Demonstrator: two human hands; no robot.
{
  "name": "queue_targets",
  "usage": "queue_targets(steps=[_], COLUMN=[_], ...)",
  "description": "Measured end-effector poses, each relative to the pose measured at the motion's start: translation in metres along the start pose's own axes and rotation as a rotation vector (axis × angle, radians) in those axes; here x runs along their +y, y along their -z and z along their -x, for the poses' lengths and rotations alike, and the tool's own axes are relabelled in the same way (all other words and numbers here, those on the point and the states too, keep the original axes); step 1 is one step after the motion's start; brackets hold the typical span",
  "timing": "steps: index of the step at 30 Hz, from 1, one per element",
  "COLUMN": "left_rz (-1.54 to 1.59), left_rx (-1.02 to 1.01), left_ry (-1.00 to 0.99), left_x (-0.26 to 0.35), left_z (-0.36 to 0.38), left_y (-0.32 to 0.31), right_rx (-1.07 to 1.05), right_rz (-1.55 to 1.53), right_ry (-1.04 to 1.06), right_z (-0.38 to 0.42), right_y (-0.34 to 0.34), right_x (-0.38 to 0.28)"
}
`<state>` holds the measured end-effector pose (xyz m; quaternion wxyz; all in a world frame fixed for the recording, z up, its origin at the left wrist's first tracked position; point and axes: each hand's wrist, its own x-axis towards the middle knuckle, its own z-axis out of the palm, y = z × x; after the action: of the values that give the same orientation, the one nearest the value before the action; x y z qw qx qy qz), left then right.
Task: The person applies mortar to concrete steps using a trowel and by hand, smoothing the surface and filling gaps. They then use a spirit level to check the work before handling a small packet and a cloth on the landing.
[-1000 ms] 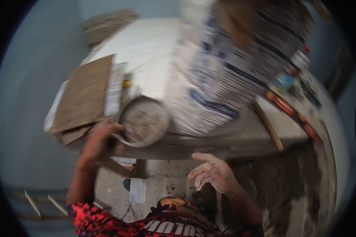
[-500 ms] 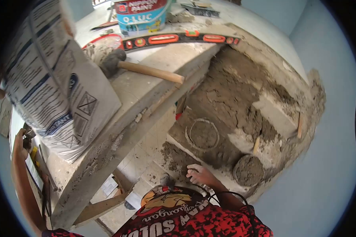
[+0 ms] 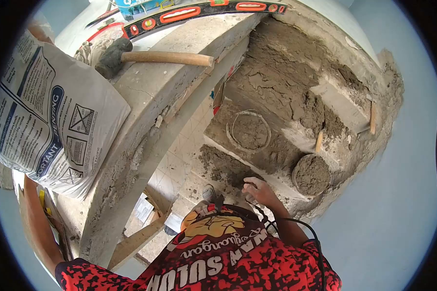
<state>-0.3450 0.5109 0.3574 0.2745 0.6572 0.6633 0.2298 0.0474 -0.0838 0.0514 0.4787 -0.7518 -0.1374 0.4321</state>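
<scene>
Bag (image 3: 58, 116), white with dark blue print, rests on a pale ledge (image 3: 150, 80) at the left of the view, its lower corner close to the ledge's rough front side. The left forearm (image 3: 43, 228) reaches up to the bag's bottom edge and passes out of sight behind it, so the left hand is hidden and I cannot tell how it grips or whether it touches the bag. A yellow strip (image 3: 42, 199) shows just beside that forearm.

The right hand (image 3: 260, 191) is well apart from the bag, just in front of the red and black shirt (image 3: 213, 252), with fingers loosely bent and half spread; nothing shows between them. It is near a dark patch of cement (image 3: 226, 166) on the stairs (image 3: 342, 104), and I cannot tell whether it touches that.

On the ledge lies a hammer (image 3: 155, 57), its dark head near the bag and its wooden handle pointing toward the stairs. Beyond it is a long black and red level (image 3: 199, 13), with part of a blue bucket (image 3: 136, 7) behind. More cement is spread over the upper stairs, and a round tub (image 3: 311, 174) full of it stands near the light blue wall (image 3: 374, 208)
</scene>
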Motion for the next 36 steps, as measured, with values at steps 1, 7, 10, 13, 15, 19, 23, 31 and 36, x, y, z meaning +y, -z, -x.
queue_targets(steps=[1, 7, 10, 13, 15, 19, 23, 31, 36], left_rz=[-0.028, -0.182, -0.264, -0.339, -0.385, -0.469, -0.339, 0.061, 0.691], left_rx=[0.019, 0.096, 0.141, 0.210, 0.255, 0.307, 0.273, -1.031, -1.333], left_ry=[-0.017, -0.197, -0.283, -0.339, -0.375, -0.465, -0.751, -1.097, -0.118], left_x=[0.005, 0.074, 0.096, 0.104, 0.106, 0.105, 0.093, 0.052, 0.018], left_z=[0.007, 0.039, 0.062, 0.089, 0.105, 0.131, 0.174, 0.284, 0.362], left_y=[0.003, 0.003, 0.008, 0.022, 0.029, 0.028, 0.028, -0.050, -0.284], right_rx=[-0.001, -0.038, -0.041, -0.041, -0.034, -0.027, -0.006, 0.031, 0.183], right_rz=[-0.018, 0.093, 0.170, 0.169, 0.233, 0.335, 0.476, 0.277, 0.335], right_ry=[-0.037, -0.055, 0.009, -0.004, 0.019, 0.050, 0.171, 0.390, 0.745], right_z=[0.000, -0.012, -0.018, -0.022, -0.023, -0.024, -0.029, -0.017, 0.002], right_y=[-0.001, -0.011, -0.017, -0.022, -0.025, -0.027, -0.026, -0.025, -0.018], right_x=[-0.004, 0.005, 0.008, 0.008, 0.002, -0.003, -0.001, -0.028, -0.048])
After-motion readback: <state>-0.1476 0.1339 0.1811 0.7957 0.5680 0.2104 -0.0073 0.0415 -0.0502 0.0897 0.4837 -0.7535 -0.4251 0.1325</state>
